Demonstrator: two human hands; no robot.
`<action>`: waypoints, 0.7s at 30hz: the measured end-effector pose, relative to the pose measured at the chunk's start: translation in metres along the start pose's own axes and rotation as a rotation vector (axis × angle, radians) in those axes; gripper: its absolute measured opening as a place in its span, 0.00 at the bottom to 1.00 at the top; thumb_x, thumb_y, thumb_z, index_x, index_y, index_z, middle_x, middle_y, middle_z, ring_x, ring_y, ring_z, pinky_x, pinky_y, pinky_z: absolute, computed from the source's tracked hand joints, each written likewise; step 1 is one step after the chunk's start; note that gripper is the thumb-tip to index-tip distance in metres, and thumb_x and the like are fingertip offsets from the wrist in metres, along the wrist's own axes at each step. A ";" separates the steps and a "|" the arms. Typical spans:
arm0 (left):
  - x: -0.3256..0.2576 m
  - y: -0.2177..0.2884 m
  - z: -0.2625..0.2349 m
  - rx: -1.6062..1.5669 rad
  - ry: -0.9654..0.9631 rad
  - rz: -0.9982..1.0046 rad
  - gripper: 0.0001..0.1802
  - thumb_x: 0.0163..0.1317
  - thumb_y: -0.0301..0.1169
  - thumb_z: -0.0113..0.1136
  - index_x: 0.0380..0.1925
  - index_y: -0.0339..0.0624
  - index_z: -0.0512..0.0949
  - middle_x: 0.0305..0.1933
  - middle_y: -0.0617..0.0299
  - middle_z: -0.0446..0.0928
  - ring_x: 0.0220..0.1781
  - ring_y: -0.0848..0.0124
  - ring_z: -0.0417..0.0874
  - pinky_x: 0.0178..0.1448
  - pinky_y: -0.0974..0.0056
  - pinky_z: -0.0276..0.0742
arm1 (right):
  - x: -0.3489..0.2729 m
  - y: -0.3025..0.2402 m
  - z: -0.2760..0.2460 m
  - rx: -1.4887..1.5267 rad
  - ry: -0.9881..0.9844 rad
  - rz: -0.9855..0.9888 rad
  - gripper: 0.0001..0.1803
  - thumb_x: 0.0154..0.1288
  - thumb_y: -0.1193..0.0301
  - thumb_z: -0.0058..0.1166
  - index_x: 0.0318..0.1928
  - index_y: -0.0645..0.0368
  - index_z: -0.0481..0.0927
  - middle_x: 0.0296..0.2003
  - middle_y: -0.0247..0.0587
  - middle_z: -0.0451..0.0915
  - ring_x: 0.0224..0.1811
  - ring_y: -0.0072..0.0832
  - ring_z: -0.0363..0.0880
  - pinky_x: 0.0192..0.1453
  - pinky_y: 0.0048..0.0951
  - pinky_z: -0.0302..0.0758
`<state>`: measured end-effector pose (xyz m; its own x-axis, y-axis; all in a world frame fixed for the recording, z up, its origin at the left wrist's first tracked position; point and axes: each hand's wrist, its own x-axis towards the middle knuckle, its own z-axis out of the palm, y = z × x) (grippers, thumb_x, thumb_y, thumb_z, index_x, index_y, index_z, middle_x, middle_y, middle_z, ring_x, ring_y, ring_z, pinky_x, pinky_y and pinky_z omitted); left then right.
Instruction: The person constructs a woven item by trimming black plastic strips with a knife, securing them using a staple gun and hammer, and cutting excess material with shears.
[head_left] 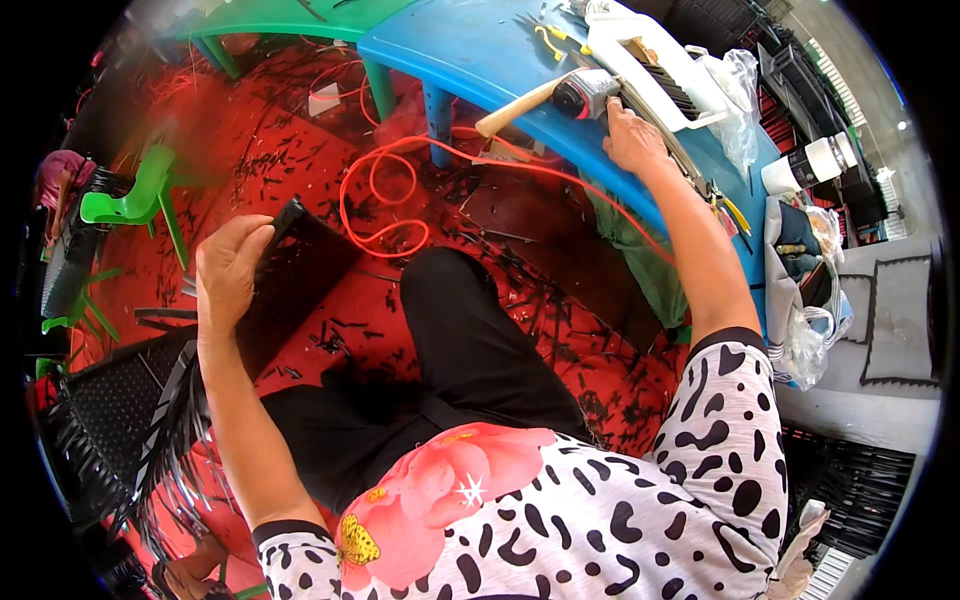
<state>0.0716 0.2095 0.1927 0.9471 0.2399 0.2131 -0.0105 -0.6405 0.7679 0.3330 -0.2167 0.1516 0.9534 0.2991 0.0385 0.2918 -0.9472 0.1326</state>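
My left hand (232,268) is closed on the top edge of a dark flat panel (300,285), which stands tilted beside my knee. On the blue table (440,45), my right hand (636,140) reaches forward, its fingertips at the side of a grey-and-black tool (588,94) with a round end. Those fingers look stretched, with the thumb apart; their undersides are hidden. A wooden handle (520,106) lies just left of the tool, sticking out past the table edge.
A white tray (610,35) holds dark strips, with yellow-handled pliers (738,215) near my right forearm. An orange hose (385,150) loops below the table. Black scraps litter the red floor (300,150). A green chair (135,200) and black woven panel (125,385) stand left.
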 end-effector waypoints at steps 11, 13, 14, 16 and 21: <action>0.001 -0.002 0.003 0.026 0.004 0.100 0.08 0.59 0.26 0.56 0.34 0.32 0.79 0.27 0.59 0.78 0.29 0.75 0.75 0.36 0.70 0.70 | 0.034 -0.148 0.016 1.200 0.167 0.466 0.45 0.50 0.52 0.59 0.60 0.71 0.61 0.43 0.59 0.79 0.38 0.45 0.81 0.52 0.33 0.74; 0.003 0.003 0.004 0.023 -0.003 0.075 0.08 0.59 0.27 0.57 0.35 0.32 0.79 0.27 0.60 0.78 0.29 0.75 0.75 0.36 0.70 0.70 | 0.053 -0.147 0.029 1.159 0.310 0.640 0.41 0.46 0.63 0.66 0.57 0.71 0.60 0.48 0.57 0.74 0.37 0.37 0.82 0.28 0.29 0.82; 0.003 0.005 0.003 0.020 -0.007 0.047 0.08 0.59 0.27 0.57 0.35 0.32 0.79 0.26 0.60 0.78 0.28 0.75 0.75 0.36 0.70 0.70 | 0.067 -0.163 0.033 1.361 0.324 0.703 0.41 0.45 0.71 0.66 0.58 0.68 0.58 0.46 0.57 0.75 0.39 0.38 0.82 0.30 0.31 0.83; 0.002 0.001 0.004 0.025 -0.008 0.060 0.08 0.59 0.27 0.57 0.35 0.32 0.79 0.26 0.59 0.78 0.28 0.75 0.75 0.36 0.70 0.70 | 0.073 -0.174 0.036 1.426 0.382 0.791 0.41 0.45 0.77 0.63 0.59 0.65 0.54 0.42 0.53 0.75 0.38 0.39 0.82 0.30 0.31 0.84; 0.003 -0.003 0.000 0.167 0.041 0.132 0.09 0.58 0.31 0.57 0.33 0.36 0.80 0.29 0.52 0.79 0.31 0.66 0.81 0.36 0.66 0.72 | 0.038 -0.198 0.006 1.931 0.351 0.443 0.44 0.48 0.78 0.59 0.64 0.63 0.48 0.38 0.55 0.76 0.39 0.43 0.80 0.40 0.37 0.81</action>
<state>0.0747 0.2117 0.1911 0.9274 0.1731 0.3317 -0.0768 -0.7796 0.6215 0.3120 -0.0185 0.1211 0.9849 -0.1660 -0.0501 -0.0037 0.2688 -0.9632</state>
